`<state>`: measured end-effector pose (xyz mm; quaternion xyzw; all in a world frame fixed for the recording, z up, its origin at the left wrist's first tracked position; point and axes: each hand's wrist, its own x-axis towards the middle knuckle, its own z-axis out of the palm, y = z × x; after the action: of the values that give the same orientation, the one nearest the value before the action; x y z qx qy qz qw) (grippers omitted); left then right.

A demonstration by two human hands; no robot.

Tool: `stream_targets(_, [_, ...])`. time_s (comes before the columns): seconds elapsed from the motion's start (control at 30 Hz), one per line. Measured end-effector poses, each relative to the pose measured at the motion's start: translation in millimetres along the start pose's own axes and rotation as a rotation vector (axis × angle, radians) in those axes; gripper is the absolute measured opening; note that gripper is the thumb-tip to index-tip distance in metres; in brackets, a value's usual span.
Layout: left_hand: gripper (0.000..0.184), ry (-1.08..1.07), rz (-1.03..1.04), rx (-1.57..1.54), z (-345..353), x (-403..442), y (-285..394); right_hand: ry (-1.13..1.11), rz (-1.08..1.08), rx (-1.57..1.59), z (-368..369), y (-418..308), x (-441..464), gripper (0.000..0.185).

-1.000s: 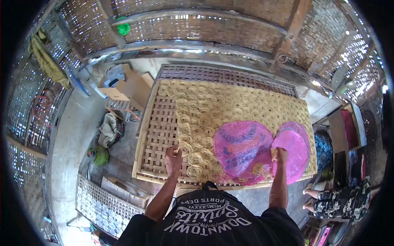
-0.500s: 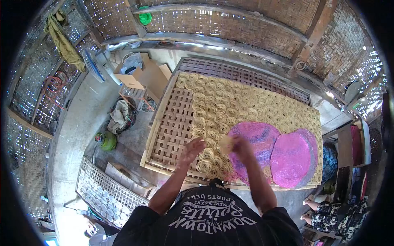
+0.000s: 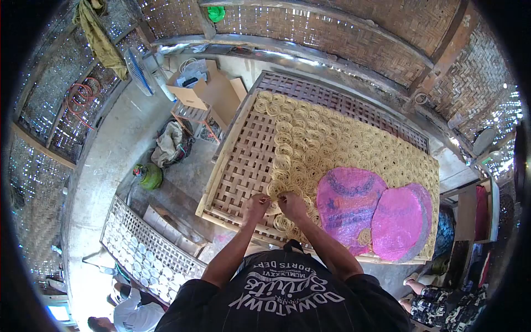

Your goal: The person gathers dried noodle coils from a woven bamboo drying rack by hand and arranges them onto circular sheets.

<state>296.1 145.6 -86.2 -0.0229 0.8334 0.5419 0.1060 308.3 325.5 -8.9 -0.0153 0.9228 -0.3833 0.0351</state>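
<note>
Rows of round, pale yellow noodle-like coils (image 3: 354, 141) cover much of a woven bamboo rack (image 3: 243, 160), whose left strip shows bare lattice. Both hands are close together at the left edge of the coils. My left hand (image 3: 257, 208) is closed beside a coil, its fingertips at the coil's rim. Opposite it, my right hand (image 3: 292, 205) is closed on the same coil, which the fingers partly hide. Right of my hands lie two pink, round mesh pieces (image 3: 351, 205), overlapping on the coils, with a loose coil (image 3: 364, 238) near their lower edges.
At the upper left stand a cardboard box (image 3: 213, 91) and a fan (image 3: 138, 72). A green gas cylinder (image 3: 149, 176) is on the floor. A second rack (image 3: 144, 249) holds pale discs. One person (image 3: 135, 310) is at lower left, another (image 3: 448, 304) at lower right.
My right hand has come left from the pink mesh, bringing a coil to the left edge of the rows. My left hand has closed in beside it. The view has shifted.
</note>
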Motion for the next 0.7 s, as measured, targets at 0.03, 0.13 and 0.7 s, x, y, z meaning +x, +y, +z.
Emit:
stream_targets(0.03, [0.027, 0.058, 0.045, 0.037, 8.6, 4.3, -15.3, 0.053, -0.04, -0.088, 2.4, -1.2, 0.7, 0.024])
stream_targets(0.13, [0.025, 0.155, 0.142, 0.303, -3.8, -8.5, 37.2, 0.123, -0.078, -0.16, 5.9, -3.4, 0.9, 0.021])
stream_targets(0.7, [0.024, 0.166, 0.366, 0.238, 1.6, -23.4, 89.7, 0.594, 0.541, -0.457, -144.7, 116.9, -183.6, 0.029])
